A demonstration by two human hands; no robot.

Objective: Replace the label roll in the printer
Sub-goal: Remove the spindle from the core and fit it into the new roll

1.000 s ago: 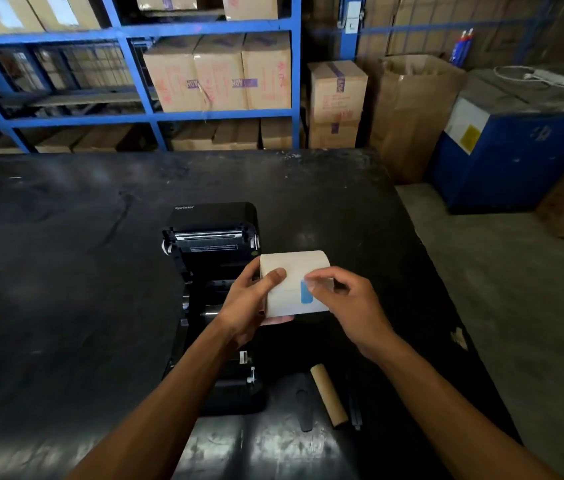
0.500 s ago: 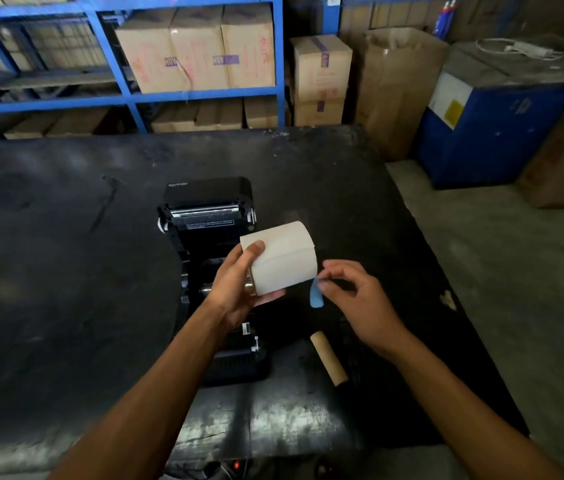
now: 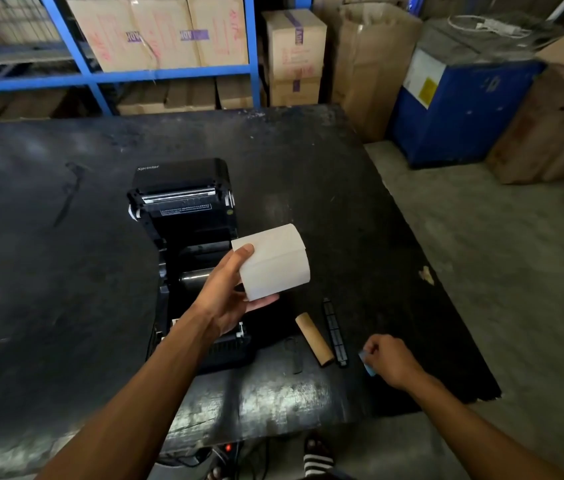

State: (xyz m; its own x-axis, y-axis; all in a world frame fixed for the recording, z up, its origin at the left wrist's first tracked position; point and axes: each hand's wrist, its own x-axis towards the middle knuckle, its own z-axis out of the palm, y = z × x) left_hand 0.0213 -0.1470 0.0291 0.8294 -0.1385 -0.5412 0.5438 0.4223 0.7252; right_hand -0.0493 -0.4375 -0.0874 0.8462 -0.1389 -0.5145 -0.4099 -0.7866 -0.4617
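White label roll [image 3: 273,261]: gripped in your left hand [image 3: 228,296] above the open printer [image 3: 187,216]. Right hand [image 3: 389,360]: fingers pinching blue tape tab [image 3: 367,364] near table [image 3: 377,220]. Step: tab disposal. Next: likely mount roll on spindle [image 3: 335,332].

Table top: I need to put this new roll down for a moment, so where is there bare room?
Left of the printer the table lies bare, and so does the stretch behind it toward the shelving. It is crowded right of the printer's front: cardboard core, black spindle and your right hand.
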